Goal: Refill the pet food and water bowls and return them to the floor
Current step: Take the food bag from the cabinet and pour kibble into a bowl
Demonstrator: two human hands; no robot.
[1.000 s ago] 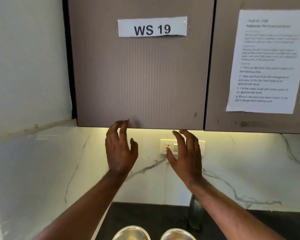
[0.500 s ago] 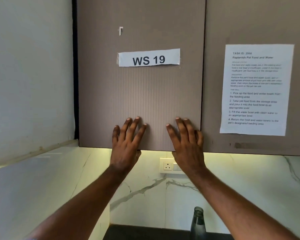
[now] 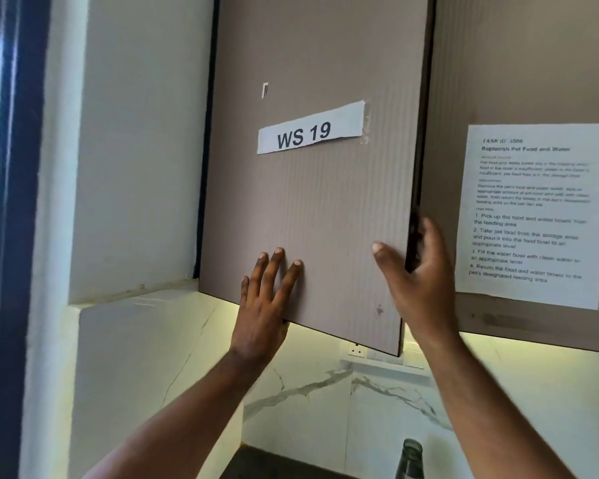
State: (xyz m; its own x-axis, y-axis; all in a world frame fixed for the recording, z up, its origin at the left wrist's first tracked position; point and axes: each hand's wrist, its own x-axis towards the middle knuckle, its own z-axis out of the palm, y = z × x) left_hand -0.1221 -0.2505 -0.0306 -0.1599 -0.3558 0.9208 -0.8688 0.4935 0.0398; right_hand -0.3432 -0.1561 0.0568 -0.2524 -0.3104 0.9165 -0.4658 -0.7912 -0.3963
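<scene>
A brown wall cabinet door (image 3: 312,209) with a "WS 19" label (image 3: 310,133) stands slightly ajar, its right edge swung out toward me. My left hand (image 3: 267,302) lies flat on the door's lower part, fingers spread, thumb under the bottom edge. My right hand (image 3: 419,281) grips the door's right edge, thumb on the front and fingers curled behind it. The cabinet's inside is hidden. No bowls or pet food are in view.
A second cabinet door (image 3: 519,63) at right carries a printed task sheet (image 3: 536,212). Below are a marble backsplash (image 3: 325,392) with a socket (image 3: 356,349), a dark bottle's neck (image 3: 410,458) and a black counter corner. A white wall and window frame stand left.
Both hands rose from under the cabinet onto the door. The right hand moved to the door's right edge and the door has swung slightly open. The view tilted up; the bowls left the frame.
</scene>
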